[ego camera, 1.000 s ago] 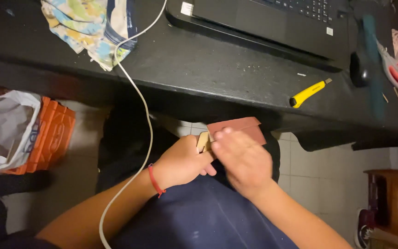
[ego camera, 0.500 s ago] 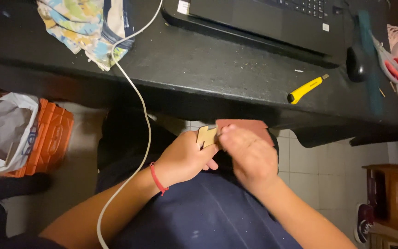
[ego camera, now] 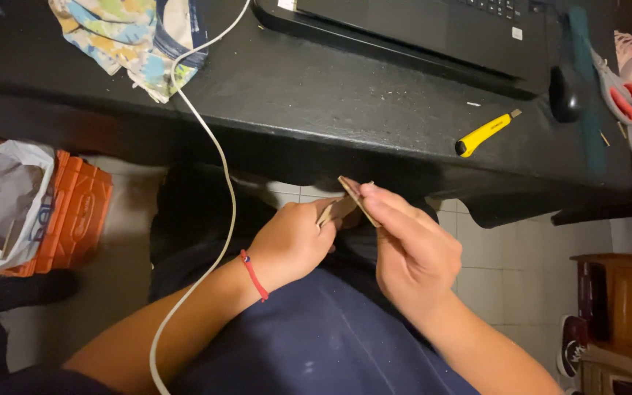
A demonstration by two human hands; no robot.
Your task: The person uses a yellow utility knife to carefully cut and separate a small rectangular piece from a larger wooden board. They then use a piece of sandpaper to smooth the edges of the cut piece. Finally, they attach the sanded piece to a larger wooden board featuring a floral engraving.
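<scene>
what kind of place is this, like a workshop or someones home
Probably a home desk used for crafts: a black desk holding a laptop, a yellow utility knife and scissors, above a tiled floor.

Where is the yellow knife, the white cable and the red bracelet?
yellow knife [ego camera: 483, 134], head view, middle of its yellow handle
white cable [ego camera: 222, 172], head view, stretch hanging below the desk edge
red bracelet [ego camera: 253, 275], head view, band on the left wrist
</scene>
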